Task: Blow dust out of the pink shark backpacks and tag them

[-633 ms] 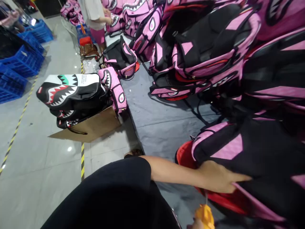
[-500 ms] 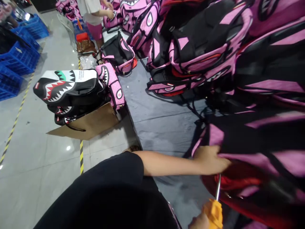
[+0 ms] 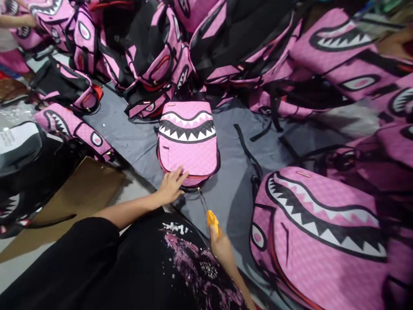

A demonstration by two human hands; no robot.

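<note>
A small pink backpack (image 3: 193,157) with a toothed shark mouth lies face up on the grey table cover (image 3: 222,172). My left hand (image 3: 171,186) rests on its lower left edge, fingers stretched out and apart. My right hand (image 3: 221,247) is closed around the yellow-orange handle of a tool (image 3: 212,218). Its thin metal shaft points up at the backpack's bottom edge, near a small gold-coloured zip pull; whether the tip touches, I cannot tell. To the right lies a larger pink shark backpack (image 3: 325,241).
Black-and-pink backpacks (image 3: 245,43) are piled along the far side. On the left are a narrow pink bag (image 3: 75,131), a black shark bag (image 3: 29,168) and a cardboard sheet (image 3: 72,202). Loose black straps (image 3: 247,148) lie on the cover. Another person's arm (image 3: 17,20) shows at upper left.
My view has swung to the right. My left hand, earlier at a black-and-pink bag with a red opening, now lies on the small pink backpack. The tool remains in my right hand.
</note>
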